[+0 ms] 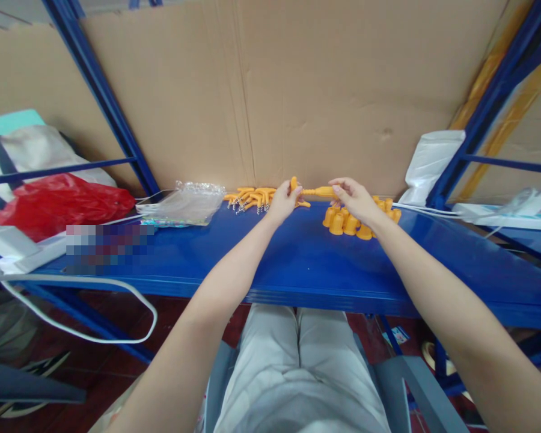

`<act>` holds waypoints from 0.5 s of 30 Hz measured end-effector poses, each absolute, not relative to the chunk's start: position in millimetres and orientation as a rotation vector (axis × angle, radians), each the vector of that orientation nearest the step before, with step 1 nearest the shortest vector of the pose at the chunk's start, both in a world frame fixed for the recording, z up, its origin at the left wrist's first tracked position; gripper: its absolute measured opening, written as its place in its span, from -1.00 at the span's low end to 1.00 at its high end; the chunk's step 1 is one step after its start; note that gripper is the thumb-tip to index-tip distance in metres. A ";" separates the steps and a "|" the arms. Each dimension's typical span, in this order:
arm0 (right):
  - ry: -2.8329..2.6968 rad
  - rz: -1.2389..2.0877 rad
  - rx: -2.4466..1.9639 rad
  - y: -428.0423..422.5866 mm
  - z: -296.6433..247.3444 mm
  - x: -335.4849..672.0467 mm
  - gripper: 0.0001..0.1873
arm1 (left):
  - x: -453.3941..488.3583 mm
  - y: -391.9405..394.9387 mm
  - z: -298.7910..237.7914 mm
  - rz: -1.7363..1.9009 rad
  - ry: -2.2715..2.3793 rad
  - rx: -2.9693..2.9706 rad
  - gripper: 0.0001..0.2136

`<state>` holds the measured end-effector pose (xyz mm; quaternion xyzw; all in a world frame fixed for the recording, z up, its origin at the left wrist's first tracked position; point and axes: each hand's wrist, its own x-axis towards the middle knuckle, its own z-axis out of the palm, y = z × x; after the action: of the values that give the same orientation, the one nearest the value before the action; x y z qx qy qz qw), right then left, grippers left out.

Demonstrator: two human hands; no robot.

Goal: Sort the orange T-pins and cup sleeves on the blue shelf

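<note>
My left hand point(287, 201) pinches an orange T-shaped corkscrew handle point(294, 183) above the back of the blue table. Its shaft points right, in line with an orange plastic sleeve point(323, 191) that my right hand point(354, 195) grips between thumb and fingers. Whether the two parts are joined, I cannot tell. Behind and left of my left hand lies a pile of orange corkscrew handles point(252, 195), their metal spirals hanging toward me. Below my right hand, several orange bell-shaped cups point(342, 222) stand in a cluster, partly hidden by the hand and wrist.
A stack of clear plastic bags point(192, 204) lies left of the handles. Further left are a red bag point(67, 201) and a white cable point(148, 307) looping over the edge. A white pouch point(433, 165) leans at the right by the blue frame post point(491, 102). Cardboard point(333, 84) closes off the back.
</note>
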<state>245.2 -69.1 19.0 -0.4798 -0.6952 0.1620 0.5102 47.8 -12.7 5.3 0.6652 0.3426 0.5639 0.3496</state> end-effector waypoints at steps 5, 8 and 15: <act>-1.711 0.290 -1.159 -71.9 21.3 245.5 -0.64 | 49.6 -19.7 10.6 1.458 0.877 1.590 -0.82; -1.728 0.301 -1.149 -74.0 21.7 243.9 -0.62 | 48.0 -23.4 13.3 1.442 0.873 1.542 -0.72; -1.571 0.523 -1.051 -73.8 21.9 240.4 -0.70 | 45.6 -23.7 15.2 1.490 0.800 1.536 -0.69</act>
<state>240.4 -73.8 21.9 -0.4451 -0.6655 0.2214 0.5568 45.6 -23.7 15.2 0.6116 0.3185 0.5931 0.4156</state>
